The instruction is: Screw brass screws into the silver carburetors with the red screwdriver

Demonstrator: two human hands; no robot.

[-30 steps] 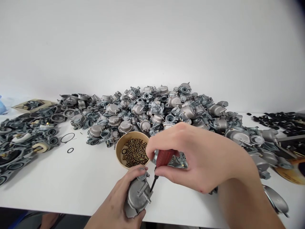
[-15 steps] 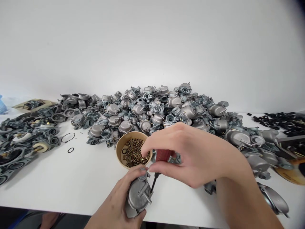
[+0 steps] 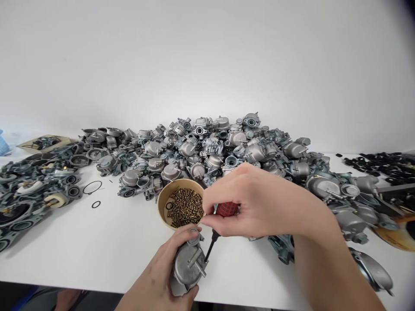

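Turned slightly since the earlier frame, the right hand (image 3: 259, 207) had its grip closed round the screwdriver (image 3: 227, 209), whose tip met the edge of the carburetor (image 3: 185, 264), which the left hand (image 3: 157, 270) clasped over the table (image 3: 113, 242), seemingly to stop it twisting.

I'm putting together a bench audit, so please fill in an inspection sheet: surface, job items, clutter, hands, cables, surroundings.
Surface: white table, heavily covered toward the back and both sides.
Job items: round metal part; red-handled screwdriver, its tip at the part's edge; tan bowl of brass-coloured screws just beyond.
Clutter: heap of metal parts behind the bowl; another pile at far left; small black ring beside that pile; black pieces at far right.
Hands: left hand grips the round metal part; right hand holds the screwdriver.
Cables: nothing seen for certain.
Surroundings: white wall behind.
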